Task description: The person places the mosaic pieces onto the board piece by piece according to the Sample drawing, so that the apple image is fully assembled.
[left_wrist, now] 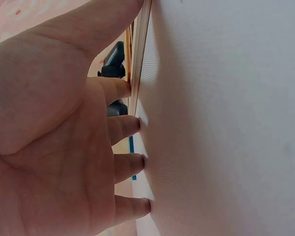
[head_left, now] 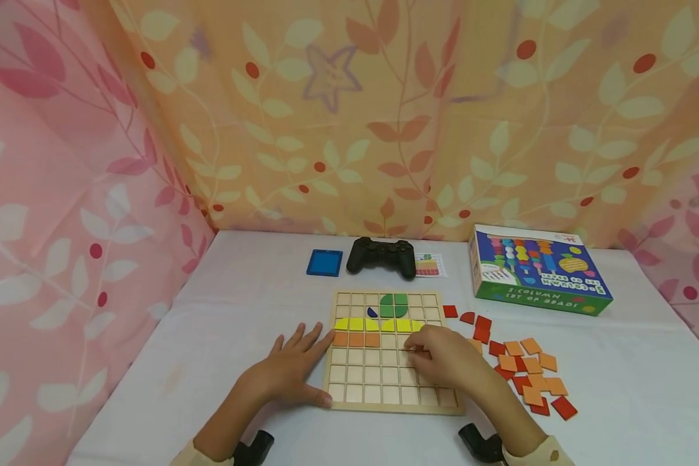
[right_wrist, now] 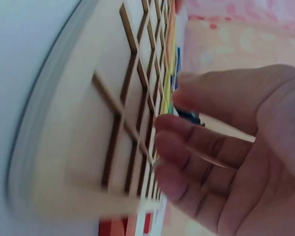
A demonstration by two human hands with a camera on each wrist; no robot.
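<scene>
A wooden grid board (head_left: 396, 409) lies on the white table, with a yellow row of tiles (head_left: 355, 325) above three orange tiles (head_left: 356, 339). Green rounded tiles (head_left: 393, 305) and a dark blue piece (head_left: 372, 312) sit near its far side. My left hand (head_left: 291, 369) is spread at the board's left edge, thumb at the near corner; its fingertips (left_wrist: 144, 162) press on the tabletop. Over the board's right half, my right hand (head_left: 445, 356) has loosely bent fingers (right_wrist: 174, 182), with a gap between thumb and index finger and no tile visible there.
Loose red tiles (head_left: 564, 408) and orange tiles (head_left: 556, 386) are scattered right of the board. Behind it are a blue tray (head_left: 324, 263), a black game controller (head_left: 381, 256) and a small pattern card (head_left: 431, 265). A bead-set box (head_left: 542, 268) stands at back right.
</scene>
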